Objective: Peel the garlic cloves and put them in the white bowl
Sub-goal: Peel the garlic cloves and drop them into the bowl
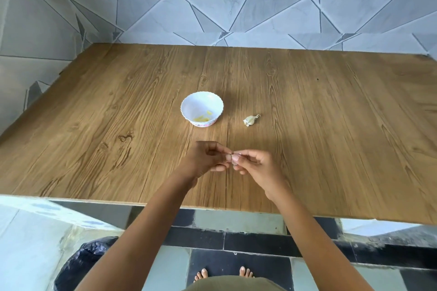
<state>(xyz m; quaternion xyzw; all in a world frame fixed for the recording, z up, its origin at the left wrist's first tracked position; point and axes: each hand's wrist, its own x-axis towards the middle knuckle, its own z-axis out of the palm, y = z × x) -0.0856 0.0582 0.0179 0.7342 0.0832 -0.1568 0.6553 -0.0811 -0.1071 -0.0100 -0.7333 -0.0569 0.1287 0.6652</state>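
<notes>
While both forearms reach forward from the bottom of the view and angle inward, the two hands meet above the near part of the wooden table [331,125], just past its front edge. The left hand [203,160] has its back turned up and leftward, wrist slightly bent, with the thumb and first fingers curled toward the middle. The right hand [257,163] mirrors it, palm turned inward, thumb on top and fingers folded beneath. Their fingertips touch at one spot, and there a small pale garlic clove [233,157] is pinched between them; the fingers of both hands are closed on it, so only a sliver of it shows. Whether its skin is partly off cannot be told, since the fingers cover most of it and the spot is slightly blurred.

Farther out on the table, beyond the hands and a little to the left, stands the white bowl [202,107] with a scalloped rim and a pink pattern low on its side. Yellowish peeled pieces [203,116] lie at its bottom. Just to the right of the bowl, apart from it, a clump of unpeeled garlic [250,120] with a dry papery tail rests on the wood, well clear of both hands.

Below the table edge, bare feet [223,275] stand on a dark and light tiled floor, and a black bag [87,260] sits at the lower left.
</notes>
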